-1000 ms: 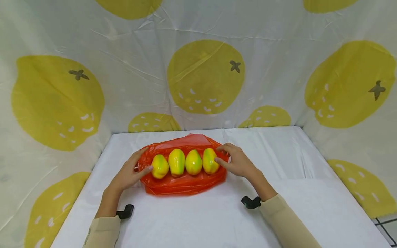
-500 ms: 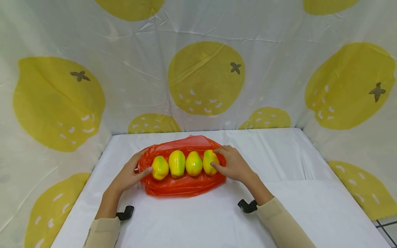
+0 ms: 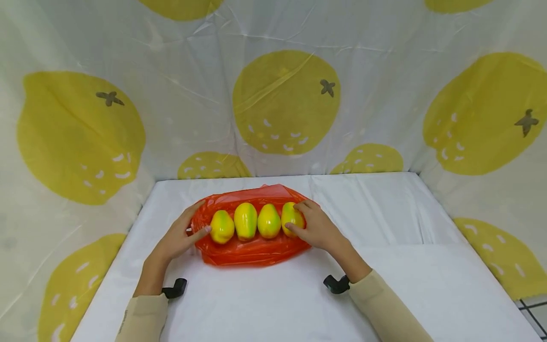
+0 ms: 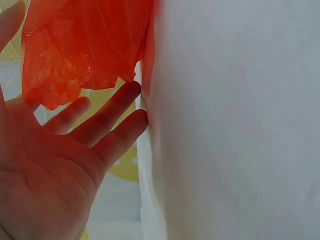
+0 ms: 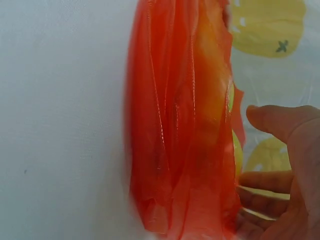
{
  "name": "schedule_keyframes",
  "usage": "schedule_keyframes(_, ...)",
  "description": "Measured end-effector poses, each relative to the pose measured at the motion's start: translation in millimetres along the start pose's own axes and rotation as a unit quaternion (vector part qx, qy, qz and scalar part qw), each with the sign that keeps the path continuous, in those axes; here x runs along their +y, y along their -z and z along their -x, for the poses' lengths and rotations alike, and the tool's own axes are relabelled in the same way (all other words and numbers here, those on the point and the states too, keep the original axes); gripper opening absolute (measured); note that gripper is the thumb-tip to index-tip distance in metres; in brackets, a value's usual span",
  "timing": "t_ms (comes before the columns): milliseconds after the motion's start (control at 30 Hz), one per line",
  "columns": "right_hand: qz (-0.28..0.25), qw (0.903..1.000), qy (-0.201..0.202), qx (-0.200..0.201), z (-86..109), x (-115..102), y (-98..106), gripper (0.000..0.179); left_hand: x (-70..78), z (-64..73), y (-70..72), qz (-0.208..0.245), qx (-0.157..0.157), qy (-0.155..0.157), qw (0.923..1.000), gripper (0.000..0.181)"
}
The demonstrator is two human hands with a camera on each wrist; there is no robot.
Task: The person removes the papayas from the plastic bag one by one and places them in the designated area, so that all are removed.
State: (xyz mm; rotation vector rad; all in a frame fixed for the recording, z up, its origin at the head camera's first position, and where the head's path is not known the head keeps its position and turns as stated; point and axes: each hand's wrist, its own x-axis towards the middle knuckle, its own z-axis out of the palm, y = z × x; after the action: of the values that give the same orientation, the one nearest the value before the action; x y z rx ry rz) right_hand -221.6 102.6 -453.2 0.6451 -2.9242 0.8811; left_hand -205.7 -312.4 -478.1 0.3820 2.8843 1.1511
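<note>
A red plastic bag (image 3: 243, 260) lies spread on the white table. On it, in a row, sit several glossy yellow-green fruits, mango-like in shape; the leftmost fruit (image 3: 222, 228) and the rightmost fruit (image 3: 290, 216) are at the ends. My left hand (image 3: 177, 237) is at the bag's left end, thumb tip beside the leftmost fruit; the left wrist view shows its fingers spread and fairly straight at the bag's edge (image 4: 85, 55). My right hand (image 3: 320, 225) spans the rightmost fruit, thumb in front and fingers behind. In the right wrist view its thumb (image 5: 280, 119) stands apart from the bag.
The white tablecloth (image 3: 256, 304) extends around the bag. A curtain (image 3: 192, 114) printed with large yellow lemons stands behind and at both sides. Black wrist cameras sit on the left wrist (image 3: 174, 289) and right wrist (image 3: 336, 284). Floor tiles show at the lower right.
My right hand has moved left from the bag's right end, so its thumb and fingers now overlap the rightmost fruit. The left hand, bag and fruits stay in place.
</note>
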Motion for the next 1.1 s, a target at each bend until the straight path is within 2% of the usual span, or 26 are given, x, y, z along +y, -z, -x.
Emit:
schedule_keyframes(200,0.004,0.9988,-0.043,-0.025,0.2,4,-10,0.084,0.1,1.4,-3.5,-0.008,-0.002,0.011,0.9999,0.089)
schedule_keyframes(400,-0.002,0.9987,-0.045,-0.025,0.0,7,-13,0.091,2.8,-0.2,-5.2,-0.006,0.000,-0.002,1.0000,0.089)
schedule_keyframes(667,-0.028,0.9979,-0.050,-0.030,2.8,8,-18,0.092,1.9,0.4,-1.3,-0.011,0.000,0.000,0.9999,0.090)
schedule_keyframes(900,-0.036,0.9977,-0.056,-0.015,6.8,8,-22,0.090,2.9,1.0,-1.2,-0.019,-0.002,0.002,0.9998,0.089)
schedule_keyframes(1100,-0.066,0.9964,-0.052,0.009,7.4,8,-21,0.085,4.9,1.6,-2.9,-0.016,0.001,0.006,0.9998,0.089)
